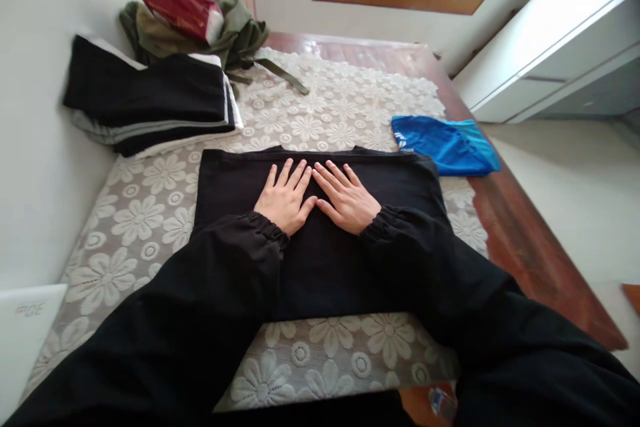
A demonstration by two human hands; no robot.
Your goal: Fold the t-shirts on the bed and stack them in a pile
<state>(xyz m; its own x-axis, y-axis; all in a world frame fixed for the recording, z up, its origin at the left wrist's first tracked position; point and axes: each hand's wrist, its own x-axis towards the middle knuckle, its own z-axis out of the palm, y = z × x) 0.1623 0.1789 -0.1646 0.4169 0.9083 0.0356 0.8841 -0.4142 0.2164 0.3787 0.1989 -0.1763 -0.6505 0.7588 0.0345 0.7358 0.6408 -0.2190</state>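
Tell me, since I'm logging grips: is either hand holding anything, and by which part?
Nothing is gripped. The left hand and right hand lie flat, fingers spread, palms down on the middle of the black garment.

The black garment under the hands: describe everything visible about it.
The black garment is plain, matte, soft-looking cloth, folded into a rough rectangle and lying flat on the floral lace tablecloth. A slight notch shows at the middle of its far edge. The left hand and right hand press flat on it side by side, fingers spread. The black sleeves cover its near corners. It lies apart from the blue cloth.
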